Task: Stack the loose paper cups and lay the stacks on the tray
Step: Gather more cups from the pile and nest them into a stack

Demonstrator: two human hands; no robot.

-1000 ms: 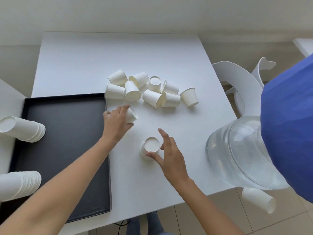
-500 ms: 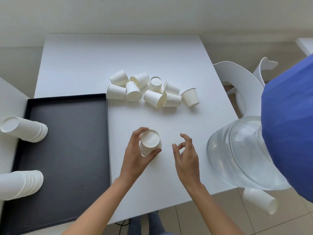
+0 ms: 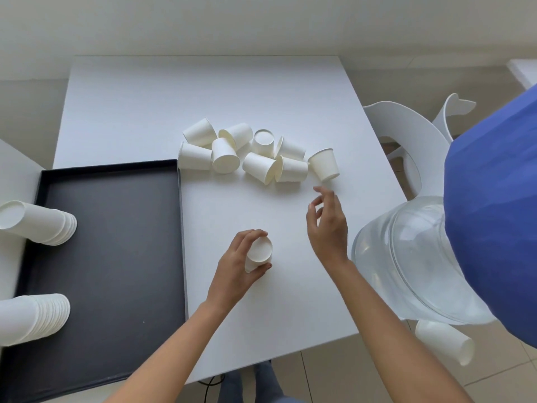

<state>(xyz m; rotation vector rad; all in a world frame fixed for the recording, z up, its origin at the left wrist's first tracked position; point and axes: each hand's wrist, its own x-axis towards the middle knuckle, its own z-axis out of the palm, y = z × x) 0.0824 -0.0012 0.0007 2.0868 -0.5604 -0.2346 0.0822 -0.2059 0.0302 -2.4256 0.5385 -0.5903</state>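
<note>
A white table (image 3: 203, 91) carries the work. At its left edge lies a black tray (image 3: 116, 242), overhanging the near side. Two stacks lie on their sides at the tray's left rim: a far stack (image 3: 35, 222) and a near stack (image 3: 32, 318), both partly cut off by the frame edge. At the table's right side a clear water bottle (image 3: 406, 257) lies tilted, with a blue object (image 3: 494, 213) over it and a white chair (image 3: 406, 132) behind. One cup (image 3: 444, 341) lies below the bottle, off the table.

On the table centre, just beyond the tray's far right corner, lies a pile of loose cups (image 3: 247, 154), most on their sides and touching one another. An end cup (image 3: 324, 164) stands apart at the pile's right, tilted.

The left hand (image 3: 241, 269) grips a short stack (image 3: 258, 253) of nested cups, bottom facing up, near the table's front centre. The right hand (image 3: 327, 219) is empty, fingers loosely spread and curled, raised just below the end cup without touching it
</note>
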